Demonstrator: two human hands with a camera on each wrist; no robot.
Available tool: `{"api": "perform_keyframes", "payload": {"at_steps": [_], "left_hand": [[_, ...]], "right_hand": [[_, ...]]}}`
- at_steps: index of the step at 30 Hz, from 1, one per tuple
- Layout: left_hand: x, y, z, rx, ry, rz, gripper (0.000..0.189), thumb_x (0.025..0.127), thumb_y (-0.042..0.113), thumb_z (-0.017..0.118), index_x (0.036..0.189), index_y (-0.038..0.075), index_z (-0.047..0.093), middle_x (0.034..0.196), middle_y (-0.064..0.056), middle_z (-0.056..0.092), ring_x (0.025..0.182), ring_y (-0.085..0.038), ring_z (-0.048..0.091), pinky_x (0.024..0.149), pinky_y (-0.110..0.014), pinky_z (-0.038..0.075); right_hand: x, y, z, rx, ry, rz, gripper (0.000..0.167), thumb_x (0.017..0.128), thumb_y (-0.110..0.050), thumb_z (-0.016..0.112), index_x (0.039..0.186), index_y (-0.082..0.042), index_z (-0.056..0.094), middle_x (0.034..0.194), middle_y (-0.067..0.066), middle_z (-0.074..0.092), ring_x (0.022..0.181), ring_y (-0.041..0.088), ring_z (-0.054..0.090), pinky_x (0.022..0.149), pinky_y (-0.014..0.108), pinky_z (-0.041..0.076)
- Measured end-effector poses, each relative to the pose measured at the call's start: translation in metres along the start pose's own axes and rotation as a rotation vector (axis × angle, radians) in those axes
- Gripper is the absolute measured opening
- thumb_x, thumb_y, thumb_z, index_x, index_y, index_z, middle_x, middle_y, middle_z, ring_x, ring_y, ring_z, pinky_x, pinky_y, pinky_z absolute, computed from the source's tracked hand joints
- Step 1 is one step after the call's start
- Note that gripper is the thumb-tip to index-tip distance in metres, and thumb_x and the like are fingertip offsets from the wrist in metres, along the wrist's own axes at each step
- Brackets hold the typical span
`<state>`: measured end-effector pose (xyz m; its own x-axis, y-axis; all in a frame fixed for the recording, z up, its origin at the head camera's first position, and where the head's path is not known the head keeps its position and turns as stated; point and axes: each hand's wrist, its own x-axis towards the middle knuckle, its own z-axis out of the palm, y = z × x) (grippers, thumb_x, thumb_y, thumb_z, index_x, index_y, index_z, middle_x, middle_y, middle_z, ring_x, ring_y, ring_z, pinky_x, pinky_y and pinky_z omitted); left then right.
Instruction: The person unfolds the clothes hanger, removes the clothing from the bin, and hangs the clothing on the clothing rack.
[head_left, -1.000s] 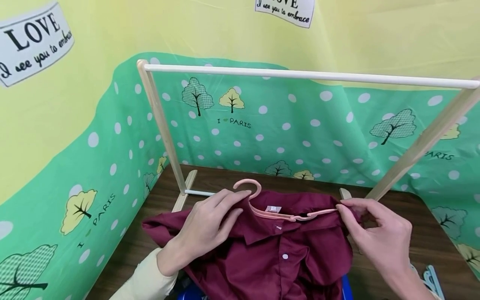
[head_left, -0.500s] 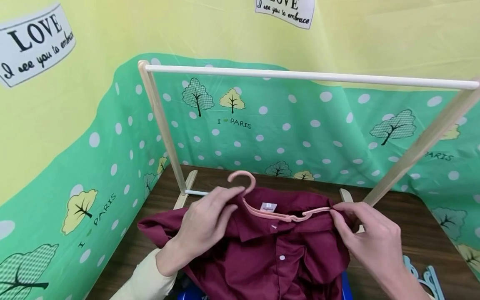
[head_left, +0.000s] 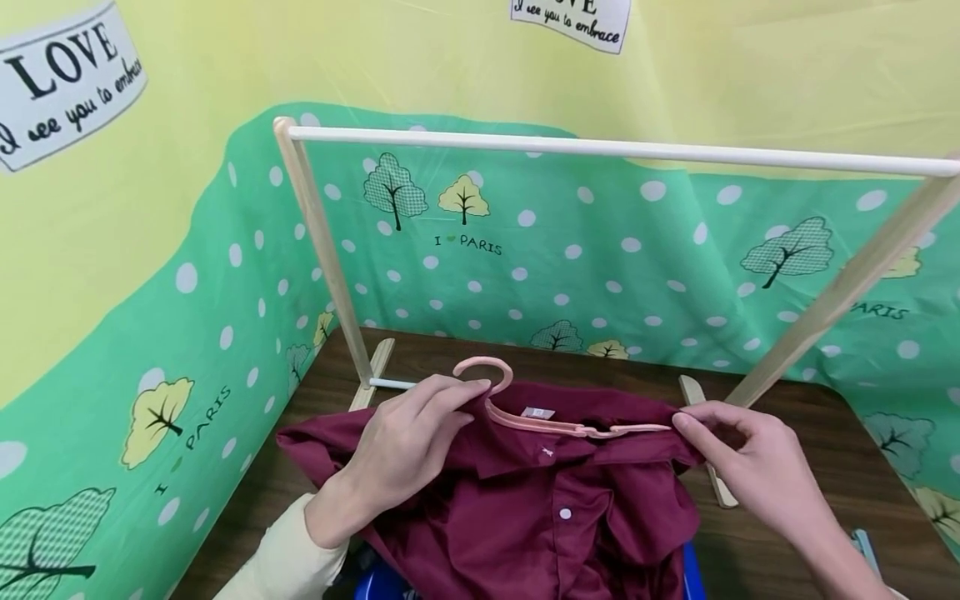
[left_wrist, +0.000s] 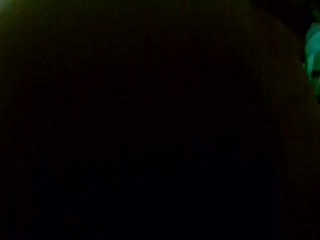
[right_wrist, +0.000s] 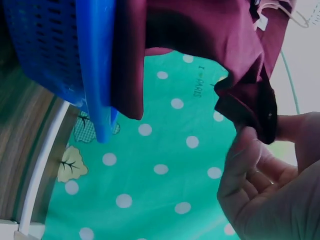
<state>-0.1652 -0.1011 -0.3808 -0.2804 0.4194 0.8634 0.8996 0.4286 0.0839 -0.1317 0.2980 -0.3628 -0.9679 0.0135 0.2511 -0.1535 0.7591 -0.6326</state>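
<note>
A maroon button-up shirt (head_left: 517,517) hangs between both hands, its collar toward the rack. Inside the neck opening runs a pink clothes hanger (head_left: 540,425), its hook standing up at the left. My left hand (head_left: 401,450) pinches the hanger and shirt just under the hook. At the other side my right hand (head_left: 750,458) pinches the shirt's shoulder by the hanger's right end, between thumb and forefinger. In the right wrist view, bunched maroon cloth (right_wrist: 250,95) sits in that pinch. The left wrist view is almost wholly dark.
Behind the shirt stands a clothes rack with a white rail (head_left: 600,150) and wooden legs. A blue basket (right_wrist: 95,60) is under the shirt. On the brown table (head_left: 847,450), a light blue hanger (head_left: 866,550) lies partly behind the right forearm. A patterned curtain (head_left: 570,275) surrounds the table.
The shirt and hanger rose and shifted left, then dropped slightly. My right hand moved left, then back right, and the hanger's right arm lies flatter. The right forearm covers more of the blue hanger.
</note>
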Motion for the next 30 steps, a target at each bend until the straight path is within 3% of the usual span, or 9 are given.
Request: {"api": "perform_keyframes", "payload": {"at_steps": [3,6,9,10,12,16,24,27,30], "left_hand": [[0.001,0.002,0.001,0.021,0.004,0.023,0.027,0.118,0.016,0.056,0.137,0.001,0.068,0.116,-0.008,0.073,0.086,-0.017,0.074,0.075,-0.028,0.062],[0.002,0.004,0.001,0.034,0.005,0.025,0.028,0.118,0.017,0.055,0.137,0.002,0.068,0.116,-0.008,0.073,0.087,-0.018,0.074,0.075,-0.029,0.062],[0.003,0.005,0.002,0.035,0.002,0.022,0.028,0.118,0.017,0.055,0.139,0.003,0.068,0.116,-0.007,0.073,0.086,-0.017,0.073,0.074,-0.028,0.062],[0.004,0.006,0.003,0.035,0.000,0.022,0.028,0.118,0.017,0.055,0.139,0.003,0.068,0.116,-0.007,0.073,0.085,-0.017,0.072,0.074,-0.028,0.062],[0.004,0.007,0.004,0.038,-0.004,0.025,0.028,0.118,0.018,0.055,0.139,0.003,0.068,0.115,-0.007,0.073,0.085,-0.016,0.072,0.073,-0.027,0.061],[0.006,0.009,0.006,0.044,-0.007,0.025,0.028,0.118,0.018,0.055,0.139,0.004,0.068,0.114,-0.006,0.073,0.086,-0.016,0.072,0.073,-0.027,0.062],[0.009,0.012,0.008,0.040,-0.009,-0.011,0.029,0.118,0.017,0.056,0.141,0.004,0.068,0.115,-0.006,0.073,0.090,-0.017,0.072,0.075,-0.028,0.062],[0.008,0.013,0.010,0.031,-0.021,-0.039,0.030,0.118,0.016,0.056,0.143,0.004,0.067,0.115,-0.006,0.072,0.093,-0.017,0.073,0.077,-0.029,0.062],[0.008,0.014,0.011,0.016,-0.028,-0.067,0.031,0.118,0.016,0.055,0.145,0.005,0.066,0.115,-0.005,0.072,0.095,-0.017,0.073,0.078,-0.030,0.062]], "right_hand": [[0.000,-0.002,0.002,-0.048,0.006,-0.031,0.009,0.104,-0.030,0.082,0.100,-0.022,0.082,0.069,-0.010,0.065,0.059,0.009,0.056,0.054,0.027,0.041],[-0.001,-0.006,0.005,-0.088,0.089,-0.101,0.013,0.095,-0.022,0.091,0.091,-0.026,0.079,0.063,-0.013,0.062,0.053,0.006,0.052,0.049,0.026,0.038],[-0.002,-0.009,0.008,-0.119,0.204,-0.224,0.022,0.083,-0.015,0.098,0.087,-0.025,0.079,0.062,-0.015,0.063,0.052,-0.001,0.048,0.047,0.023,0.036],[-0.002,-0.010,0.009,-0.137,0.240,-0.283,0.018,0.087,-0.024,0.097,0.087,-0.023,0.079,0.064,-0.014,0.065,0.053,-0.003,0.048,0.048,0.022,0.036],[-0.002,-0.011,0.013,-0.183,0.307,-0.418,0.024,0.097,-0.040,0.088,0.088,-0.020,0.079,0.069,-0.011,0.070,0.055,-0.004,0.050,0.050,0.021,0.039],[0.000,-0.018,0.024,-0.227,0.402,-0.617,0.061,0.109,-0.067,0.054,0.090,-0.015,0.079,0.081,-0.004,0.077,0.059,0.002,0.059,0.053,0.025,0.045],[-0.003,-0.039,0.038,-0.096,0.408,-0.593,0.054,0.107,-0.065,0.062,0.092,-0.018,0.082,0.082,-0.006,0.077,0.064,-0.002,0.058,0.058,0.020,0.047],[-0.005,-0.043,0.042,-0.024,0.372,-0.590,0.042,0.105,-0.057,0.070,0.095,-0.018,0.084,0.082,-0.010,0.076,0.065,-0.005,0.059,0.059,0.016,0.049],[-0.006,-0.047,0.044,0.051,0.331,-0.572,0.014,0.096,-0.033,0.088,0.098,-0.019,0.085,0.081,-0.013,0.075,0.066,-0.007,0.062,0.059,0.012,0.050]]}}
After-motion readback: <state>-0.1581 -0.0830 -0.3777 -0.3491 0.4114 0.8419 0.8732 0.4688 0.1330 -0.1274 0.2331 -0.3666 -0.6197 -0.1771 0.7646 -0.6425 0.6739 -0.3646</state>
